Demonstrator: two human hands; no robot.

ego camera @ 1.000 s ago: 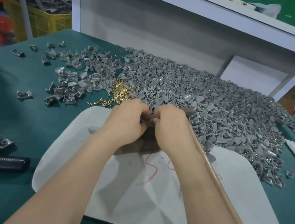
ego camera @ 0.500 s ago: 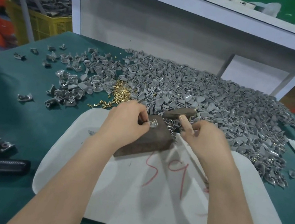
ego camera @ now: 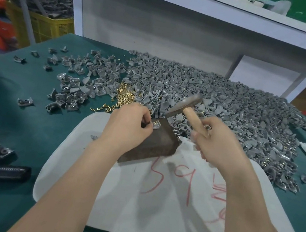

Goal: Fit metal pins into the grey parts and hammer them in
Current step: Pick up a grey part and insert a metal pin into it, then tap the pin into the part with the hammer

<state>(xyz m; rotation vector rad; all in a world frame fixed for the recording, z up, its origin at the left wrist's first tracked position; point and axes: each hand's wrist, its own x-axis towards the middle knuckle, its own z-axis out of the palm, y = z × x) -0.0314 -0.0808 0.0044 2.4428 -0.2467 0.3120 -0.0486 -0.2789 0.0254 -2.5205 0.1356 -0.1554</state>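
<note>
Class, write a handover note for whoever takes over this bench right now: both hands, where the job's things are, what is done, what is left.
Left hand pinches a grey part, brass pin set in it, on the dark block.
Right hand grips the hammer, head raised above the block.
Loose pins lie left of the grey heap.
Done: pin placed. Left: strike it home, then work through the heap.
</note>
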